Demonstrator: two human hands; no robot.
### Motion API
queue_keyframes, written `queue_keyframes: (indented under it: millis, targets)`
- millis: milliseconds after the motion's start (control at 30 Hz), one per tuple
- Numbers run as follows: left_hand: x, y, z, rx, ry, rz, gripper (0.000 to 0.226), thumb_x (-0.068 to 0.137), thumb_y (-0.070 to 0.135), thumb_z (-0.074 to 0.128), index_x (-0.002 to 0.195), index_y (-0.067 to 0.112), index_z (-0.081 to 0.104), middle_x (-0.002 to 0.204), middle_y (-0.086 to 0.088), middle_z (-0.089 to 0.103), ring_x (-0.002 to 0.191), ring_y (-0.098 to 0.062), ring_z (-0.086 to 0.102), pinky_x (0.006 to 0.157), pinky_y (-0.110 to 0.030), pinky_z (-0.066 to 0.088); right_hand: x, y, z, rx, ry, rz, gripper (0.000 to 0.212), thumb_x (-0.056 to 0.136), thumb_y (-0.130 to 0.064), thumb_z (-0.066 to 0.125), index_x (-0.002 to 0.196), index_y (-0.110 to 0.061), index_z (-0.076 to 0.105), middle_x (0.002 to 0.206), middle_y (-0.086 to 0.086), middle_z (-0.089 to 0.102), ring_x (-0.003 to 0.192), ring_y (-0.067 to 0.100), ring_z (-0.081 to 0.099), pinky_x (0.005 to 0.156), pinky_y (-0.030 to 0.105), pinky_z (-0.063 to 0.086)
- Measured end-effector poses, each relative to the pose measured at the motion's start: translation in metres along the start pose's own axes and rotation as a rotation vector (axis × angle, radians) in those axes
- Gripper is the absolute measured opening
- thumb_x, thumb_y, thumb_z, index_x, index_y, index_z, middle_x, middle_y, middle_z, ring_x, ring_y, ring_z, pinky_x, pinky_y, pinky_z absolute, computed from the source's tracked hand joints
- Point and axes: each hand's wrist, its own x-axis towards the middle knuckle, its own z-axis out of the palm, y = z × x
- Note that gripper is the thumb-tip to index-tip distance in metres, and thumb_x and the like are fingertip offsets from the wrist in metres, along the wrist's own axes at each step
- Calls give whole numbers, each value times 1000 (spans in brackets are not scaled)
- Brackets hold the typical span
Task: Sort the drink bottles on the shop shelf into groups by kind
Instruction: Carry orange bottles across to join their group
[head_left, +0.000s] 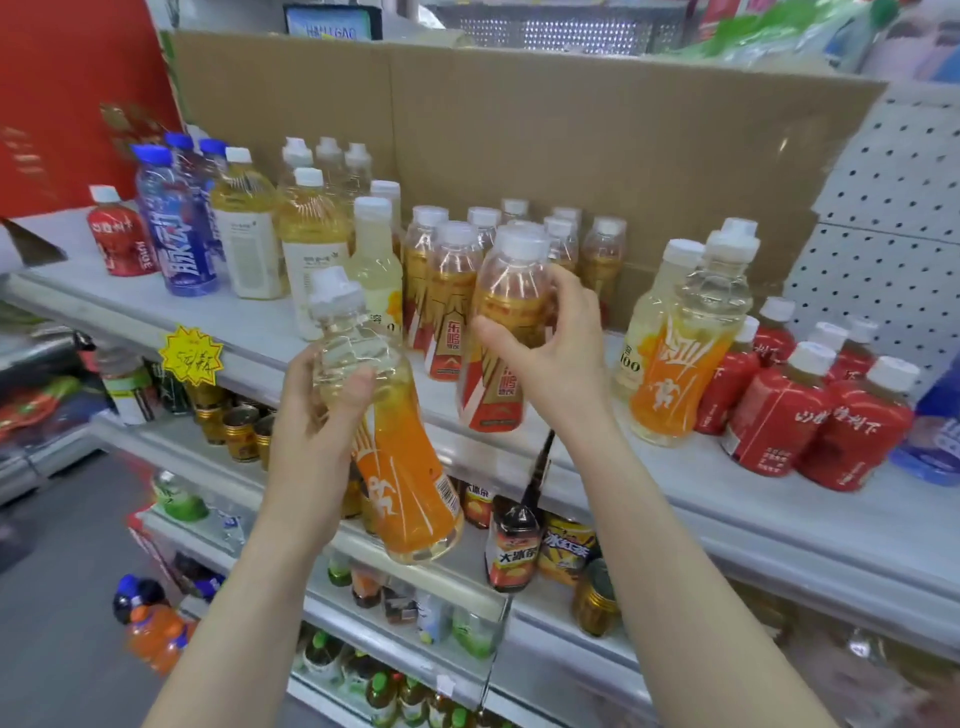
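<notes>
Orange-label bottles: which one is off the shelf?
The tilted bottle gripped by the left hand; the others stand upright on the shelf at right.

I logged a brown cardboard sheet (571, 130) standing along the back, with white pegboard (883, 208) to its right and a red wall (78, 78) at left. A yellow starburst price tag (191, 355) hung above gold cans (241, 434).

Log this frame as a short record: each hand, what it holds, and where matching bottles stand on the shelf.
left hand: grips tilted clear plastic bottle with orange label, off the shelf
right hand: fingers curl round white-capped bottle with gold-and-red label, at the grey shelf front edge
orange-label matches: upright, right of the right hand
gold-label matches: upright cluster, behind the held one
far right: red-label bottles, grouped
</notes>
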Motion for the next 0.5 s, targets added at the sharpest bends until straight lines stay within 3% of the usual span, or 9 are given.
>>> queue_keyframes:
  millis: [100, 200, 300, 433, 500]
  targets:
    - [12, -2, -13, 11, -40, -8, 56, 71, 63, 68, 123, 46, 52, 123, 5, 69, 109, -16, 68, 94, -49, 55, 11, 3, 30, -108, 38, 27, 79, 80, -52, 77, 145, -26, 41, 132, -7, 45, 119, 9, 48, 101, 31, 44]
    - [22, -6, -21, 39, -58, -18, 65, 72, 64, 66, 130, 41, 49, 124, 4, 67, 109, -16, 68, 93, -48, 55, 17, 7, 49, -192, 79, 46, 76, 80, -55, 75, 141, -26, 42, 127, -7, 43, 116, 13, 50, 100, 36, 48]
    - [27, -12, -20, 28, -39, -28, 66, 71, 67, 67, 130, 45, 48, 126, 5, 66, 112, -17, 67, 94, -50, 54, 19, 6, 63, -284, 116, 15, 75, 81, -51, 76, 140, -23, 40, 122, -7, 37, 112, 12, 47, 97, 31, 47]
    - [27, -15, -11, 12, -36, -35, 81, 69, 71, 70, 138, 39, 45, 130, 2, 65, 117, -24, 64, 97, -58, 51, 21, 5, 71, -347, 105, -9, 87, 80, -54, 76, 147, -22, 30, 132, 1, 39, 118, 17, 46, 97, 35, 48]
    - [27, -16, -7, 24, -50, -36, 84, 67, 73, 70, 139, 39, 44, 131, 3, 64, 119, -23, 63, 98, -57, 50, 17, 6, 59, -330, 71, -10, 93, 83, -55, 73, 153, -23, 21, 139, 2, 36, 125, 16, 42, 99, 26, 38]
